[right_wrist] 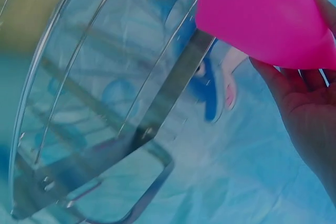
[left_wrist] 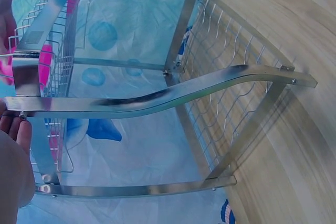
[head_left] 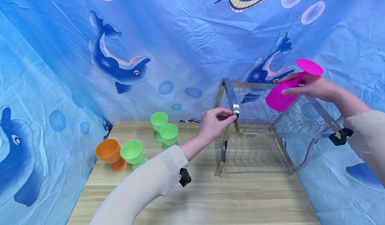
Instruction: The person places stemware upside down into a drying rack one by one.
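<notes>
My right hand (head_left: 315, 86) holds a bright pink goblet (head_left: 282, 95) tilted, its round foot up and its bowl pointing down to the left. The bowl is over the upper tier of a two-tier metal dish rack (head_left: 261, 135); in the right wrist view, the goblet (right_wrist: 262, 17) appears beside the rack's wires (right_wrist: 79, 51). My left hand (head_left: 215, 121) pinches the rack's left side frame near the upper tier. In the left wrist view, fingers (left_wrist: 21, 135) of that hand lie at the metal bar (left_wrist: 126, 106), partly hidden.
On the table's left stand an orange goblet (head_left: 109, 151) and a green goblet (head_left: 132, 151). Farther back are two more green ones, a rear goblet (head_left: 159, 120) and a nearer goblet (head_left: 169, 134). Blue sea-themed curtains (head_left: 186, 51) surround the wooden table (head_left: 240, 198).
</notes>
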`<action>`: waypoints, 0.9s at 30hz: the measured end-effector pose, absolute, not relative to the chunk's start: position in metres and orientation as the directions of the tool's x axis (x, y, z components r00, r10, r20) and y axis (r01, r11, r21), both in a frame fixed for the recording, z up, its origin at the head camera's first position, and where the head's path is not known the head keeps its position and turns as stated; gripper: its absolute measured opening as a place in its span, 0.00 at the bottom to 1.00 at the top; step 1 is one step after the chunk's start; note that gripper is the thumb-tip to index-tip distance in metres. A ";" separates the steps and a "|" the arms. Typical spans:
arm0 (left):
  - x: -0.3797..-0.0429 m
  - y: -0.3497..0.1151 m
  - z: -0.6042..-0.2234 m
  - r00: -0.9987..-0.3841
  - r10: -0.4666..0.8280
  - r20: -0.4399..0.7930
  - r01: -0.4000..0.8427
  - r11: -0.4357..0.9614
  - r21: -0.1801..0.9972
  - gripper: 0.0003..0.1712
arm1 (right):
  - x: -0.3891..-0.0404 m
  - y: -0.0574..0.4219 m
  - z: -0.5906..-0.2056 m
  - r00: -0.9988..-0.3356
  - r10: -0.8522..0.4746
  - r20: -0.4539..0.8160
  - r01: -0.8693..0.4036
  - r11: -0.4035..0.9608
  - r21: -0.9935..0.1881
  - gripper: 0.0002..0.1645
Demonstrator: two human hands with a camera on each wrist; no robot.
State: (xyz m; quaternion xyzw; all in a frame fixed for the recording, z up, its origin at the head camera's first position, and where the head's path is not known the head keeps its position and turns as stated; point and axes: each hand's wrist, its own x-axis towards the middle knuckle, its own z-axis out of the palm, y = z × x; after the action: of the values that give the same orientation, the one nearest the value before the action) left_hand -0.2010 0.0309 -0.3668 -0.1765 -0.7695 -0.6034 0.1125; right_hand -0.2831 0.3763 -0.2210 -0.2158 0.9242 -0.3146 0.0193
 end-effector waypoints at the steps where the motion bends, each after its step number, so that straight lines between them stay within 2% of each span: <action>1: -0.201 0.032 -0.367 -0.913 0.137 0.383 0.405 0.206 0.891 0.10 | -0.285 0.382 -0.221 -0.908 -0.406 0.102 -0.384 0.709 -0.591 0.22; 9: -0.201 0.031 -0.367 -0.916 0.132 0.379 0.399 0.212 0.892 0.10 | -0.301 0.418 -0.226 -0.938 -0.345 0.023 -0.287 0.741 -0.608 0.23; 18: -0.200 0.032 -0.365 -0.909 0.145 0.391 0.415 0.222 0.882 0.10 | -0.316 0.432 -0.231 -0.963 -0.261 -0.065 -0.181 0.808 -0.561 0.27; 27: -0.201 0.032 -0.367 -0.903 0.135 0.409 0.430 0.240 0.870 0.10 | -0.321 0.437 -0.240 -0.967 -0.194 -0.166 -0.054 0.791 -0.610 0.31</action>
State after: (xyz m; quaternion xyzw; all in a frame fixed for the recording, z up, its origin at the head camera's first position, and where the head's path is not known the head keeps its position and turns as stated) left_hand -0.2010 0.0320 -0.3666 -0.1816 -0.7775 -0.5889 0.1254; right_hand -0.3207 0.4374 -0.2402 -0.0661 0.9397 -0.3168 0.1106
